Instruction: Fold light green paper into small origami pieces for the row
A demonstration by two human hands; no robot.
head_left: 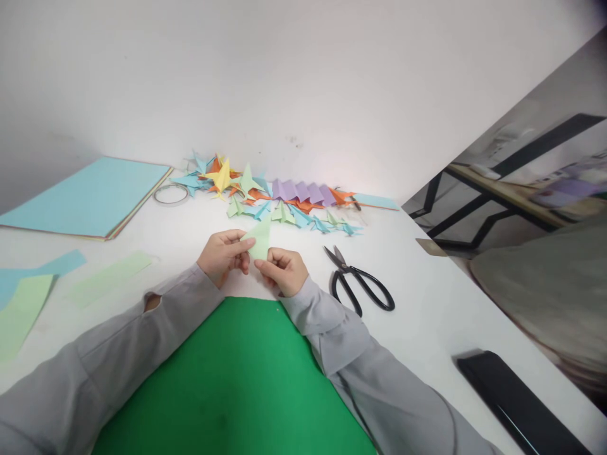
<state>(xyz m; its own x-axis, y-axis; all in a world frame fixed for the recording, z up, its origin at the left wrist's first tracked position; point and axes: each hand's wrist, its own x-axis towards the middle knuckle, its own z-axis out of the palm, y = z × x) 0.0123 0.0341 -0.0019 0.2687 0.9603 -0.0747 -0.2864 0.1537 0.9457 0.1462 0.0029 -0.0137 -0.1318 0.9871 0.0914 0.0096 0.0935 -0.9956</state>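
Observation:
A pale green piece of folded paper (261, 239) is held up above the white table, between my two hands. My left hand (226, 254) pinches its left side with the thumb on top. At its lower right corner, the thumb and curled fingers of my right hand (284, 270) close on the paper. Beneath and in front of my hands lies a green mat (227, 373). Black-handled scissors (363, 278) lie slightly opened to the right of my right hand.
Folded paper shapes (222, 177) in several colours lie along the wall, beside a purple pleated strip (303, 192). Blue sheets (99, 189) and a tape roll (171, 194) are at the back left. Green paper (111, 278) lies left; a black object (516, 398) sits front right.

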